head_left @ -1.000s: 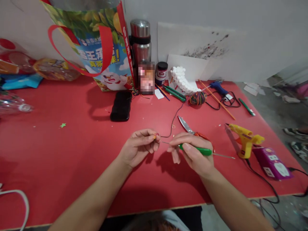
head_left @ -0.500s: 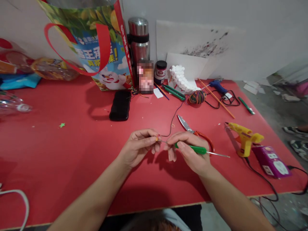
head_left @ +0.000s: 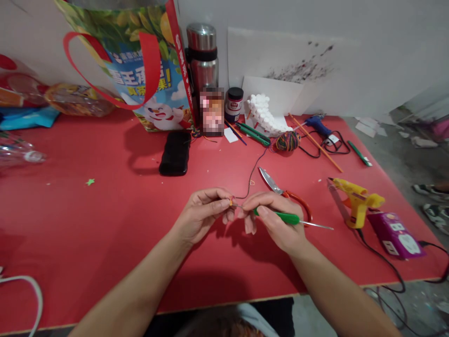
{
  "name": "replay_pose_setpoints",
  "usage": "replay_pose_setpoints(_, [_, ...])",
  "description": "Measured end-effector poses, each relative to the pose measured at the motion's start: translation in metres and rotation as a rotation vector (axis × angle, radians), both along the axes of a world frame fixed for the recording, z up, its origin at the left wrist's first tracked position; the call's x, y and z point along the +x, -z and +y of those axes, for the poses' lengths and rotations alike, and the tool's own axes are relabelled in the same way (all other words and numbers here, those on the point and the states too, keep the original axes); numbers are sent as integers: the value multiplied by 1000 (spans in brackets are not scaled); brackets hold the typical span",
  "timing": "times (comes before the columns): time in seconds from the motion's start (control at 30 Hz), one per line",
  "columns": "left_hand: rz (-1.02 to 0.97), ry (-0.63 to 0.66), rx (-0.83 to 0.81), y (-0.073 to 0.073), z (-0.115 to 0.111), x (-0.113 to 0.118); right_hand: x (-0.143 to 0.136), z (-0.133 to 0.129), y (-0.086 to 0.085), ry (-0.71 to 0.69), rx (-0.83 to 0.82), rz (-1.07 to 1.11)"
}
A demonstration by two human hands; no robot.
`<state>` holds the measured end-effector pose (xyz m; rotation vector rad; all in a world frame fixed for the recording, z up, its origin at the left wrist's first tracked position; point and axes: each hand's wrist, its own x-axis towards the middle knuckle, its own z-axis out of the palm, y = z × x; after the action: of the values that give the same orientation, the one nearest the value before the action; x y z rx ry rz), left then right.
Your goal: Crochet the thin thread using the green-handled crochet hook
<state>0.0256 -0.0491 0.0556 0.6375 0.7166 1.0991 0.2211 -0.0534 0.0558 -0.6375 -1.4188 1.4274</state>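
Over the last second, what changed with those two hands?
The right hand slid its green-handled hook leftward until the metal tip met the small orange piece pinched by the left hand. Both grips stayed the same; scissors and glue gun lie unmoved.

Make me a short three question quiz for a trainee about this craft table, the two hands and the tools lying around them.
1. True or false: the right hand holds a green-handled hook tool.
2. What lies closer to the right hand: A, the scissors; B, the black case; C, the steel flask?
3. Fill in: the left hand pinches a small ______ piece at its fingertips.

Key
1. True. The handle sits in the fingers, with the metal tip pointing toward the left hand.
2. A. The scissors lie on the red table just beyond that hand.
3. Orange. It is too small to tell more.
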Motion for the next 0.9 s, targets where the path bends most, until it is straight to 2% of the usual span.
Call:
replay_pose_setpoints(0.13, [42,-25,71,3,-1,3,-3,-1,-1,69,47,-9])
replay_pose_setpoints(0.3, [155,-110,142,7,-4,5,-3,-1,0,219,127,-151])
replay_pose_setpoints(0.67, [181,-113,160,5,-5,5,2,13,6,168,142,-109])
replay_pose_setpoints(0.9, [264,-71,170,6,-6,2,2,17,13,88,-105,37])
